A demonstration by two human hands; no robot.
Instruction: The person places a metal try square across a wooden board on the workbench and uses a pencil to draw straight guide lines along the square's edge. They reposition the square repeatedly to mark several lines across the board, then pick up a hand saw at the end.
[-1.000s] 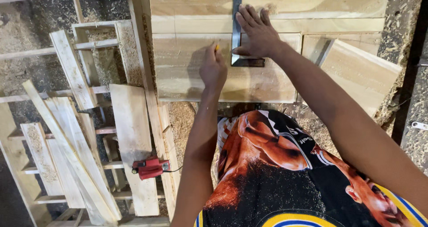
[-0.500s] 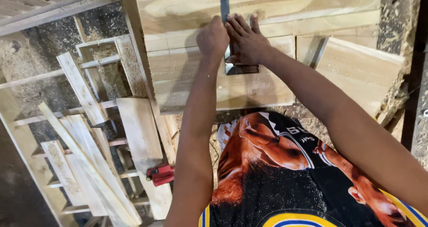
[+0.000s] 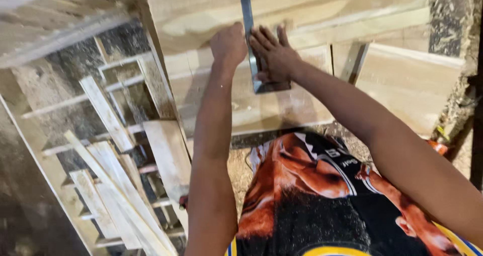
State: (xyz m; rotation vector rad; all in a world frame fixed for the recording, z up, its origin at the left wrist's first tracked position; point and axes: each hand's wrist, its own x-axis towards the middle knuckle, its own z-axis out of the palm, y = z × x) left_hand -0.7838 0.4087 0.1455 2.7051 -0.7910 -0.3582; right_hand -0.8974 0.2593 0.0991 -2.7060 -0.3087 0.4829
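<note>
Left hand [image 3: 229, 45]: fist-like, fingers curled shut just left of the blade; whether they pinch a marker I cannot tell
Right hand [image 3: 274, 57]: fingers spread flat, pressing the metal square [image 3: 250, 45] onto the pale board [image 3: 261, 105]
Square: blade upright across the board, stock near its lower half
Doing it well: likely firm downward pressure; stock snug; line drawn tight to the blade
Edges: board's near edge by the body; offcuts [image 3: 115, 185] left; open room right

Worktop [image 3: 402, 85]: pale wooden boards laid flat, metal square [image 3: 247, 29] lying on them; sawdust at right edge.
</note>
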